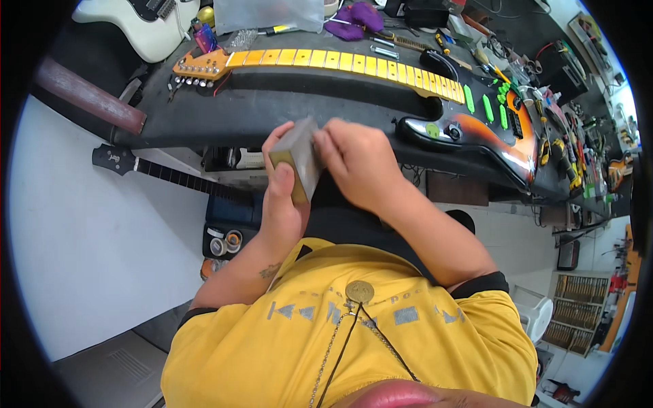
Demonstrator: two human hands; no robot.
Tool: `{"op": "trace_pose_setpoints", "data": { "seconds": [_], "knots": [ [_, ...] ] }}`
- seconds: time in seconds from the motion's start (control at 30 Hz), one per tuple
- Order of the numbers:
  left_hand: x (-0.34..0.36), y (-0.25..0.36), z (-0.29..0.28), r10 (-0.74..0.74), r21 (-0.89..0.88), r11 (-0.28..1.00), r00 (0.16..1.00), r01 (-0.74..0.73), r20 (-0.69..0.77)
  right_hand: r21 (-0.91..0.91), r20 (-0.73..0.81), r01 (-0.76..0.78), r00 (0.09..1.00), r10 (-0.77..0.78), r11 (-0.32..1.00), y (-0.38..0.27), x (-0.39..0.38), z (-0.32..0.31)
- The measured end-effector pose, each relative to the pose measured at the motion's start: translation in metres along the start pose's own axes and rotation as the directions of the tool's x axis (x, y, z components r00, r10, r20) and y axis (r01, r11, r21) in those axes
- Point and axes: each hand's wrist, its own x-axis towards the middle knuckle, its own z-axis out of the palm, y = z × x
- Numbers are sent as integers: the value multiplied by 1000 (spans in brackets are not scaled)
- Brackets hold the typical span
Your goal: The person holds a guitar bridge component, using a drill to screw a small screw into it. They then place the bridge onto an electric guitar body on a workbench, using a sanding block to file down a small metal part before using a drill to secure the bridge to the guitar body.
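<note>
My left hand (pixel 283 187) grips a grey rectangular block (pixel 306 163) with a dull yellowish side, held upright just in front of the workbench edge. My right hand (pixel 357 163) is closed at the block's upper right, fingertips against or beside it; what they pinch, if anything, is hidden. Beyond both hands a sunburst electric guitar (pixel 503 153) with a light maple neck (pixel 333 61) lies across the dark bench (pixel 177 115), with green pieces over its pickups.
A white guitar (pixel 129 41), translucent bag (pixel 265 17) and purple cloth (pixel 354 20) lie at the back. Many tools (pixel 558 149) crowd the right. A dark bass neck (pixel 170 177) leans below at left, near tape rolls (pixel 228 241). A white stool (pixel 537 313) stands lower right.
</note>
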Motion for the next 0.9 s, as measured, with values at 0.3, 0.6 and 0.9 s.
{"op": "trace_pose_setpoints", "data": {
  "seconds": [0.3, 0.6, 0.9],
  "knots": [
    [-1, 5, -3, -57, -14, 998, 995, 58, 79, 252, 139, -19, 990, -16, 968, -20, 1, -9],
    [2, 10, -2, -9, -62, 998, 1000, 9, -5, 915, 401, -394, 911, 95, -85, 7, -15, -12],
    [2, 12, 3, 20, -9, 1000, 999, -20, 47, 133, -99, 53, 994, -40, 990, -4, -17, 6]
  ]
}}
